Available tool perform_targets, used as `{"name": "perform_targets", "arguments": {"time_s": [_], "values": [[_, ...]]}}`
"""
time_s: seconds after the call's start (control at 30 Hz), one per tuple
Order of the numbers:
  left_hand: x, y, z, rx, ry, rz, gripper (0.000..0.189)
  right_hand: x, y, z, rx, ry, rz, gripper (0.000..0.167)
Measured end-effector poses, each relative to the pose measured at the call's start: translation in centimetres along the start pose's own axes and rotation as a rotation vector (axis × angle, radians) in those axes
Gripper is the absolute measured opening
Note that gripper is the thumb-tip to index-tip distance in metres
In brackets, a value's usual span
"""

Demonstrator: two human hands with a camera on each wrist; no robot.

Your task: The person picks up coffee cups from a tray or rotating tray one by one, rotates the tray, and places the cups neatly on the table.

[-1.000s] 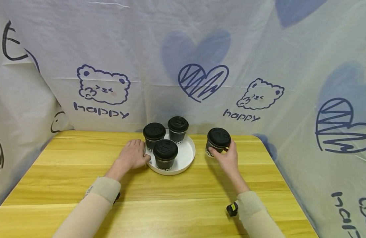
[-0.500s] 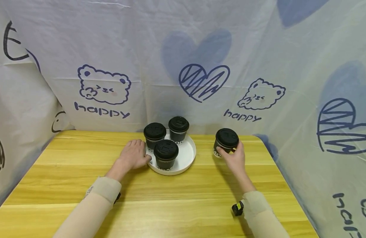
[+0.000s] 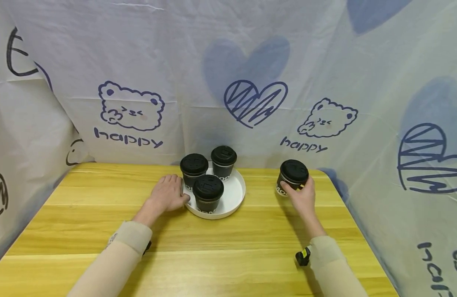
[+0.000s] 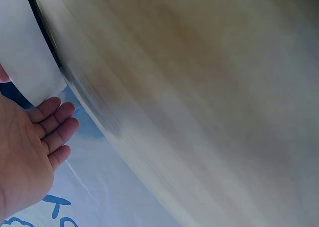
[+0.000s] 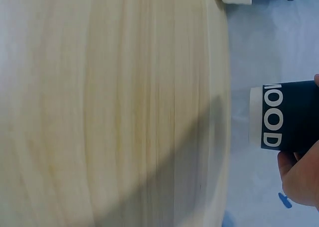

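Observation:
In the head view, my right hand (image 3: 302,196) grips a black paper coffee cup (image 3: 286,186) with a black lid, upright at the right of the table. White "MOOD" lettering shows on that cup (image 5: 289,116) in the right wrist view, where its white base is apart from the tabletop. My left hand (image 3: 168,193) holds the left rim of a round white tray (image 3: 234,194), thumb at the rim. Three similar lidded cups stand on the tray: one at the left (image 3: 194,164), one at the back (image 3: 223,156) and one in front (image 3: 208,187).
The yellow wooden table (image 3: 221,264) reaches back to a pale printed cloth (image 3: 199,74) hanging behind it. More cloth hangs at both sides. A small black device (image 3: 303,256) sits at the right wrist.
My right hand has carried the paper cup to the right, farther from the tray. The left hand, the tray and its three cups stay in place.

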State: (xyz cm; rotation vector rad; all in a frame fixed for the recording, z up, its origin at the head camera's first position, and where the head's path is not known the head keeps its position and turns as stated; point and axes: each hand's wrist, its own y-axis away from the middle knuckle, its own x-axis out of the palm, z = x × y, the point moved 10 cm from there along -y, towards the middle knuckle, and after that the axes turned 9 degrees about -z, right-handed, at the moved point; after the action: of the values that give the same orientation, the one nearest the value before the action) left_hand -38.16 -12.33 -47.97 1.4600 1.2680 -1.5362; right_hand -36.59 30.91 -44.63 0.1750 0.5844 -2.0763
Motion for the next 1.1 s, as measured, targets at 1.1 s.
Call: {"name": "perform_targets", "arguments": {"time_s": [1.1], "values": [[-0.3,0.2,-0.3,-0.003,-0.003,0.005,0.072,-4.7,-2.9,-5.9,0.128,0.111,-0.058,0.098]]}}
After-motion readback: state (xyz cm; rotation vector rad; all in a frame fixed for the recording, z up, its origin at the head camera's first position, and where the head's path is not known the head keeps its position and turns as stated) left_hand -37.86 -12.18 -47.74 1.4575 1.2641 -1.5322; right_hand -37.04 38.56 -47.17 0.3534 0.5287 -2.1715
